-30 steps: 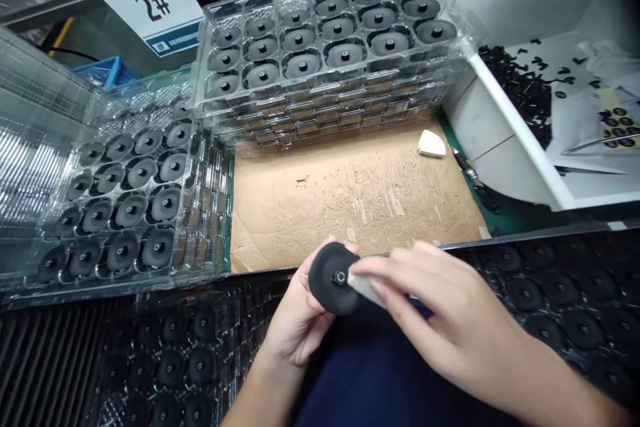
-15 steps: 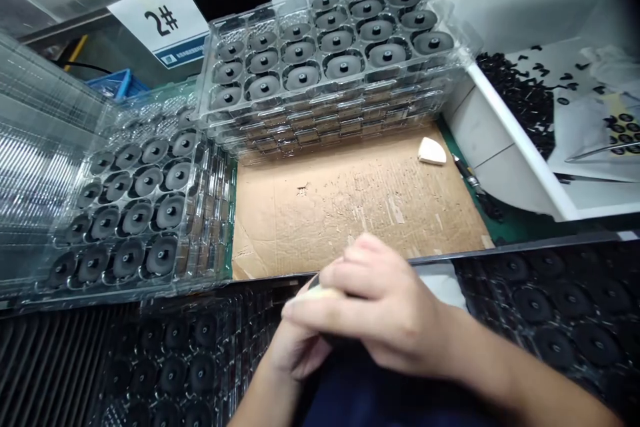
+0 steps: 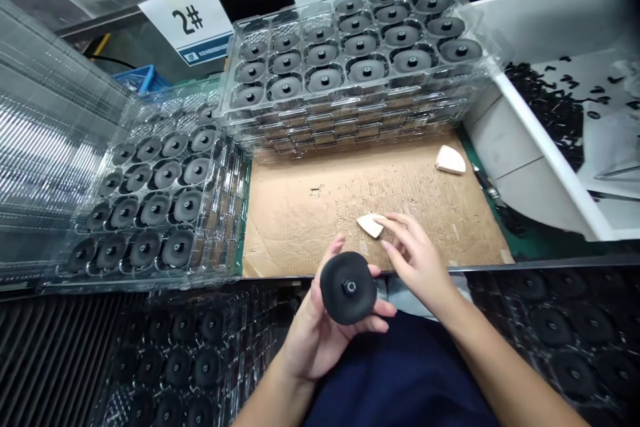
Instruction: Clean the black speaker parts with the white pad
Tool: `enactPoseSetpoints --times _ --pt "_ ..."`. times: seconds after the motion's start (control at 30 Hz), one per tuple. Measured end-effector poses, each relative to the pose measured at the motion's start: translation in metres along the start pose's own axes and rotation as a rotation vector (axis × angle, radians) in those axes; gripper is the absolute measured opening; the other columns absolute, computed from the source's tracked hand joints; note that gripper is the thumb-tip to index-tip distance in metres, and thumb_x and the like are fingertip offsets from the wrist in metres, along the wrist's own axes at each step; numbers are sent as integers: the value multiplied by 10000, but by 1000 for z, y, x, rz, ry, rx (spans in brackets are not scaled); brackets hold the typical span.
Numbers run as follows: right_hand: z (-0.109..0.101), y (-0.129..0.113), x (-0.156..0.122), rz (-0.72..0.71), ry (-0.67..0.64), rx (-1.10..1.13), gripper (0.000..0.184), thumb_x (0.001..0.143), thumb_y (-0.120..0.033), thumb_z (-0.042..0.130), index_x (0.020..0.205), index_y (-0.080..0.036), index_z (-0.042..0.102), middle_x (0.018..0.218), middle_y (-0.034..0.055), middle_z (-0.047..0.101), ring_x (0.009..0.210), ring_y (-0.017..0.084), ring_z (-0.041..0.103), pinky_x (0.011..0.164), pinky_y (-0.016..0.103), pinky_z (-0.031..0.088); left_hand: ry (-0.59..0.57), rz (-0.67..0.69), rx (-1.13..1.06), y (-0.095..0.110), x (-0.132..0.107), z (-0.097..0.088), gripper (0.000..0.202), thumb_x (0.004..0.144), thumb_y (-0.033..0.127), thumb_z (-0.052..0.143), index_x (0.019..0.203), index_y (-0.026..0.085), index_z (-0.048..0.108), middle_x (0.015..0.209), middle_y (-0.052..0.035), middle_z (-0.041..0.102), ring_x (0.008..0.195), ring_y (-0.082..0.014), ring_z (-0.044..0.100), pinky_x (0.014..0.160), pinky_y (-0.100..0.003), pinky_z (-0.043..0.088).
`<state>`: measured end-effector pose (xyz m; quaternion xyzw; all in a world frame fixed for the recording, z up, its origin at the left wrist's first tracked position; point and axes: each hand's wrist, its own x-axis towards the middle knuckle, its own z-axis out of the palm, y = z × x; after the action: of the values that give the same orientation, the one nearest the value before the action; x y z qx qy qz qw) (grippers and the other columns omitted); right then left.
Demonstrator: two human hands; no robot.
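A matte-black round disc with a raised hub (image 3: 349,300) sits grasped in the left hand (image 3: 323,340), apart from similar black discs (image 3: 325,80) already seated in clear plastic trays (image 3: 345,125), as the right hand (image 3: 421,263) touches a cream wedge-shaped block (image 3: 369,225) on brown cardboard (image 3: 295,233), its grip unclear.

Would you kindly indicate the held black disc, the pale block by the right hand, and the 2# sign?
Black disc (image 3: 349,287): head view, its central stub.
Pale block (image 3: 369,224): head view, its upper face.
2# sign (image 3: 188,21): head view, its printed front.
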<state>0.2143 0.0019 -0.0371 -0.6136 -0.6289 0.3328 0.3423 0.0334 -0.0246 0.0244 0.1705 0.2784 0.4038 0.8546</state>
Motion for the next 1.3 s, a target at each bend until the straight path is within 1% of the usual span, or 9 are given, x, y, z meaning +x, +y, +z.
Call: enactPoseSetpoints --times 0.07,0.17,0.3,0.6,0.67,0.8,1.03,1.17,1.3 --pt "-8 -7 -8 0 0 22 316 877 -223 460 1157 -205 605 1177 116 552 772 156 584 729 352 518 37 188 322 -1 2 -2 817 763 474 637 1425 392 165 1184 -54 613 1006 -216 634 860 -347 493" --pt "-20 -13 -15 8 12 49 278 866 -227 488 1104 -215 631 1040 81 624 700 145 582 691 332 517 12 465 890 -2 5 -4 1048 737 170 705 1419 450 -40 1240 -51 550 1169 -227 520 1009 -419 382" --pt "-29 -21 -24 31 64 92 227 856 -246 537 1048 -216 656 860 46 654 749 167 598 728 333 516 -73 603 1188 0 6 -2 1173 691 10 693 1386 506 -112 1268 -50 526 1160 -227 528 1000 -446 383" --pt "-44 -47 -37 92 77 384 160 828 -270 640 981 -263 687 834 12 644 747 130 601 676 232 519 -61 609 1246 4 3 2 1158 672 44 726 1421 411 -78 1270 -92 551 1156 -236 540 996 -431 394" --pt "-47 -53 -39 100 5 399 155 825 -277 644 971 -264 695 824 12 647 748 132 598 700 245 516 -54 581 1241 3 3 1 1145 677 58 727 1428 387 -72 1267 -96 550 1152 -231 536 996 -418 391" --pt "-55 -60 -36 155 -264 443 145 813 -303 659 932 -241 713 803 18 666 741 142 609 697 266 498 -31 496 1118 2 4 0 1101 662 93 747 1454 306 13 1187 -85 609 1087 -233 568 988 -399 384" --pt "-70 -67 -20 208 -559 675 90 757 -277 716 813 -209 736 714 -9 694 645 104 587 612 227 457 -133 164 883 6 1 5 1071 698 381 727 1460 268 -17 1102 -89 649 1085 -271 581 1035 -443 318" --pt "-69 -65 -21 198 -632 797 39 770 -192 696 736 -200 714 734 -22 695 675 82 605 645 201 464 -151 111 885 6 0 6 1127 659 398 756 1451 302 -41 1102 -70 648 1107 -274 576 1060 -455 291" --pt "-69 -60 -27 270 -562 817 29 745 -196 721 727 -189 699 706 -18 699 656 85 621 626 197 463 -140 148 895 3 2 8 1087 679 318 756 1448 326 -12 1164 -76 634 1131 -260 565 1053 -436 316"
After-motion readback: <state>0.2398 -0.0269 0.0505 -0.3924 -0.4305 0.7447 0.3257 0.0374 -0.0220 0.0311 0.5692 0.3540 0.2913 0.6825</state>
